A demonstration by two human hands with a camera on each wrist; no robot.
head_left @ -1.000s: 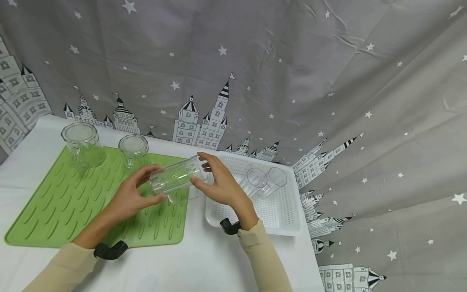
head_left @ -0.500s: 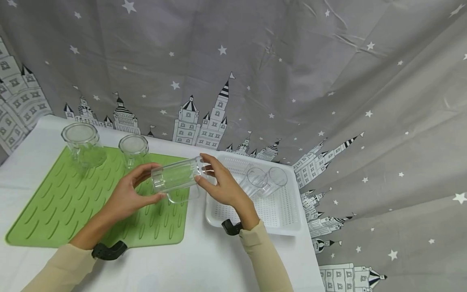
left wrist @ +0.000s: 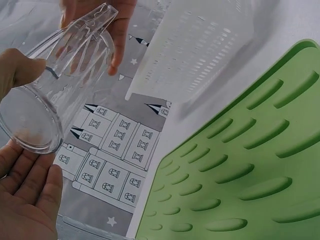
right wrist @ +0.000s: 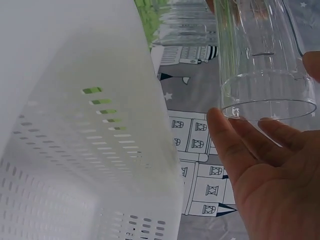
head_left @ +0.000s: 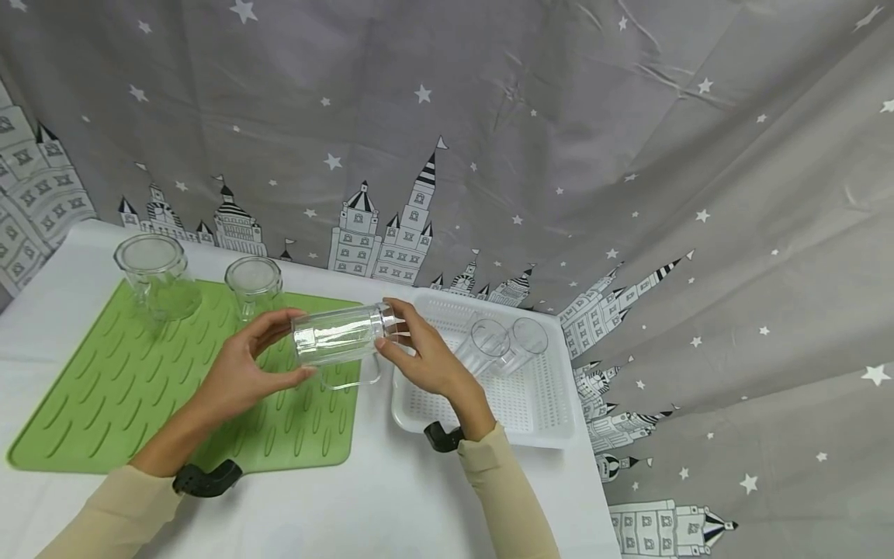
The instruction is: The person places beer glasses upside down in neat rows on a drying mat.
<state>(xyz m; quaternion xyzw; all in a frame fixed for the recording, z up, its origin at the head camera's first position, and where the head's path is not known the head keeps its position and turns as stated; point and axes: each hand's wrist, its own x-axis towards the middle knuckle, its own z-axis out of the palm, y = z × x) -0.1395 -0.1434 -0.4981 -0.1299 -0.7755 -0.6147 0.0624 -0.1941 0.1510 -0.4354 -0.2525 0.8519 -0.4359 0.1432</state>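
Above the right part of the green drying mat (head_left: 119, 388), both hands hold a clear glass mug (head_left: 338, 335) lying nearly sideways, its handle hanging below. My left hand (head_left: 244, 365) grips the base end between thumb and fingers. At the rim end, my right hand (head_left: 429, 353) pinches the mug, thumb on the near side; the right wrist view shows its fingertips at the rim (right wrist: 267, 110). In the left wrist view the handle (left wrist: 100, 20) points up. Two upturned glass mugs, a larger one (head_left: 150, 264) and a smaller one (head_left: 254, 283), stand on the mat's far side.
A white perforated basket (head_left: 559, 423) stands right of the mat, just beyond my right hand. Inside lean two clear drinking glasses (head_left: 489, 341), close together. A grey printed curtain (head_left: 531, 155) hangs behind the white-covered table (head_left: 314, 512).
The mug has turned slightly to lie more level, and its rim end has shifted a little right with my right hand. Both hands keep their hold. The view has shifted slightly.
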